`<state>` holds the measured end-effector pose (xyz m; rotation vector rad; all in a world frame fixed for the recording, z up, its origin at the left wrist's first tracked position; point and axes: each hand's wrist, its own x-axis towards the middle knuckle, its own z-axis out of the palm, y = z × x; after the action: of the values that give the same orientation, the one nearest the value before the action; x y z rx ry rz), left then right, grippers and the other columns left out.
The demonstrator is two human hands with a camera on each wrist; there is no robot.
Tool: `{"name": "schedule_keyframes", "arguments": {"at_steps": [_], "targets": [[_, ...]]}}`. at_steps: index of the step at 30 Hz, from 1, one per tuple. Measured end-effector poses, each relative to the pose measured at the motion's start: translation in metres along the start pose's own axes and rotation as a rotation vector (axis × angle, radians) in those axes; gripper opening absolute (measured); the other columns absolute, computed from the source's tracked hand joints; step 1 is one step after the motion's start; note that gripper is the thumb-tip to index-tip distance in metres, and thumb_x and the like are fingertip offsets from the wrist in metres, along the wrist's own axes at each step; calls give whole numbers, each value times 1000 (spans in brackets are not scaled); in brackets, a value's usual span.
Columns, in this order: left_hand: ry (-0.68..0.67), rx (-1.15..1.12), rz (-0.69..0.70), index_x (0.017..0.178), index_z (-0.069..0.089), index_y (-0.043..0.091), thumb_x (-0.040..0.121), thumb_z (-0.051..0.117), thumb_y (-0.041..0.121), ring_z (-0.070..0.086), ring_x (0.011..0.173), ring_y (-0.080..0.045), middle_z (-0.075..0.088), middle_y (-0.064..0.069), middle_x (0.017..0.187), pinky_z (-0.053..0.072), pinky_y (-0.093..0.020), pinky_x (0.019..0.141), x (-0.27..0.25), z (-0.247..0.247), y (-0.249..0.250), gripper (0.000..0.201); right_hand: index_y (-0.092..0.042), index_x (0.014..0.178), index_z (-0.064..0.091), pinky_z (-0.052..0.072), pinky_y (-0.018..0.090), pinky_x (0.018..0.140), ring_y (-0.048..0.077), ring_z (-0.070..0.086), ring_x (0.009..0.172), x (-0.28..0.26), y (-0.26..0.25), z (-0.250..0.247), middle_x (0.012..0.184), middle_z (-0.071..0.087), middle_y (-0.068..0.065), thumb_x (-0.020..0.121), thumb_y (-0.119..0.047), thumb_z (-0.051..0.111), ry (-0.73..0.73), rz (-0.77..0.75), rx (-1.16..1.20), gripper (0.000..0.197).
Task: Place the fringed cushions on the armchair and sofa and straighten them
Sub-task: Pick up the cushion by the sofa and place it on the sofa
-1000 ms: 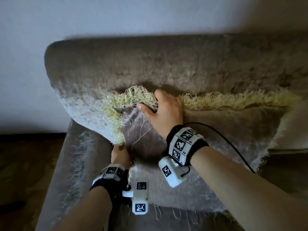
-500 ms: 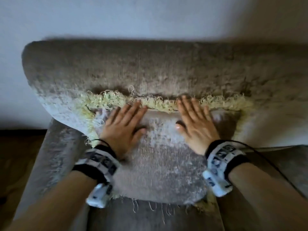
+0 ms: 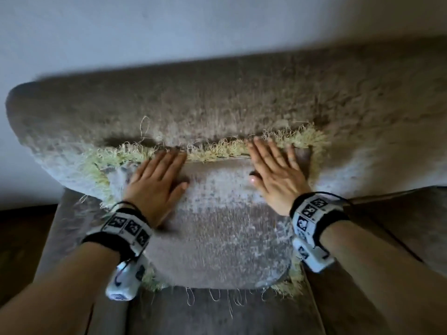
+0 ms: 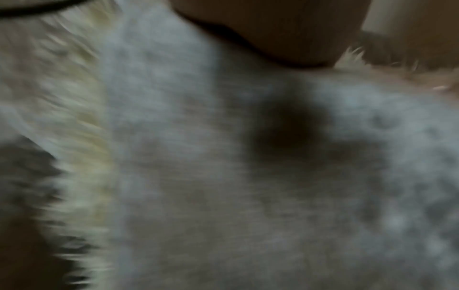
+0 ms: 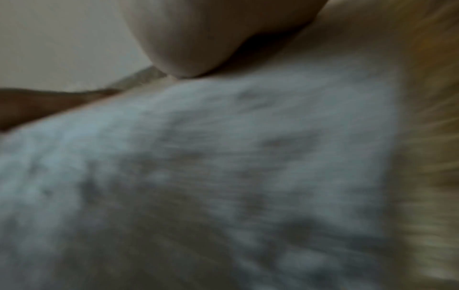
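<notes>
Propped against the armchair [image 3: 217, 105] back, the fringed cushion [image 3: 217, 226] looks soft and light, best pressed mid-face, where the flat left hand [image 3: 154, 187] and right hand [image 3: 278, 175] rest, grasping nothing.

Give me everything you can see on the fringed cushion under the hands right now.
The grey-beige plush cushion with pale yellow fringe leans against the matching plush backrest, its lower edge on the seat. Fringe runs along its top, sides and bottom corners; loose threads hang from the bottom edge. The pile looks patchy, brushed light and dark. The left hand and right hand press flat on its upper half, fingers straight, reaching the top fringe.
</notes>
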<state>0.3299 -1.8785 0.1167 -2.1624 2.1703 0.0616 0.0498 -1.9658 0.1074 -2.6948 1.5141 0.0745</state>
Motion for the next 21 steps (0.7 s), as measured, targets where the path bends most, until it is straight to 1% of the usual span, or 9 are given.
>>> {"name": "schedule_keyframes", "arguments": {"at_steps": [2, 4, 6, 8, 11, 13, 15, 18, 21], "targets": [[-3, 16, -2, 152, -2, 34, 92, 5, 60, 2, 148, -9, 7, 9, 162, 4, -41, 122, -19, -2, -29, 66, -28, 149, -24, -9, 53, 118, 21, -20, 147, -19, 53, 4, 158, -28, -6, 97, -51, 8, -13, 133, 28, 64], [-14, -9, -67, 152, 14, 32, 91, 11, 58, 12, 149, -13, 17, 7, 161, 6, -44, 121, -25, -16, -30, 66, -26, 150, -22, -6, 51, 119, 20, -16, 148, -35, 90, -1, 159, -26, -4, 98, -50, 13, -38, 330, 199, 67], [129, -80, -101, 142, 39, 20, 90, 25, 50, 31, 142, -25, 40, -5, 150, 17, -50, 118, -14, -37, -5, 62, -23, 153, -13, -3, 48, 121, 18, -11, 150, -45, 99, -8, 162, -16, -3, 100, -48, 19, 31, 475, 485, 67], [289, -207, 6, 132, 48, 13, 89, 36, 47, 46, 128, -30, 51, -10, 137, 32, -49, 111, 13, -55, 43, 57, -26, 154, -4, 0, 43, 122, 13, -5, 150, -48, 91, -11, 163, -7, -6, 101, -47, 24, 165, 579, 813, 64], [137, -470, 172, 140, 37, 16, 87, 48, 54, 51, 122, -26, 48, -6, 138, 44, -41, 103, 69, -70, 135, 67, -36, 153, 5, 6, 43, 122, 16, 4, 150, -34, 63, -6, 163, 0, -11, 99, -53, 27, 365, 681, 1194, 61], [-46, -387, 160, 143, 31, 20, 78, 54, 67, 50, 124, -26, 46, -5, 140, 43, -44, 104, 104, -61, 183, 83, -38, 152, 1, 7, 44, 122, 17, 5, 150, -21, 41, 14, 163, 2, -10, 95, -61, 22, 463, 728, 1281, 65], [-146, -241, 108, 127, 47, 19, 72, 54, 74, 57, 113, -29, 58, -7, 128, 46, -44, 97, 121, -44, 207, 78, -30, 153, 0, 4, 39, 121, 15, 4, 150, -21, 14, 54, 163, 1, -5, 90, -66, 16, 505, 751, 1200, 75], [-52, -307, 65, 88, 51, 22, 73, 55, 70, 62, 84, -30, 65, -5, 88, 50, -38, 74, 119, -28, 206, 51, -23, 153, -3, 4, 39, 120, 17, 3, 151, -71, -32, 141, 163, 0, 0, 83, -73, -5, 262, 866, 1103, 86], [160, -413, 79, 88, 53, 18, 78, 58, 63, 63, 78, -32, 59, -2, 72, 44, -34, 64, 108, -35, 191, 46, -34, 144, -16, 1, 43, 121, 18, 0, 151, -143, -42, 197, 163, -6, -3, 67, -83, -16, 11, 935, 1046, 91]]}}
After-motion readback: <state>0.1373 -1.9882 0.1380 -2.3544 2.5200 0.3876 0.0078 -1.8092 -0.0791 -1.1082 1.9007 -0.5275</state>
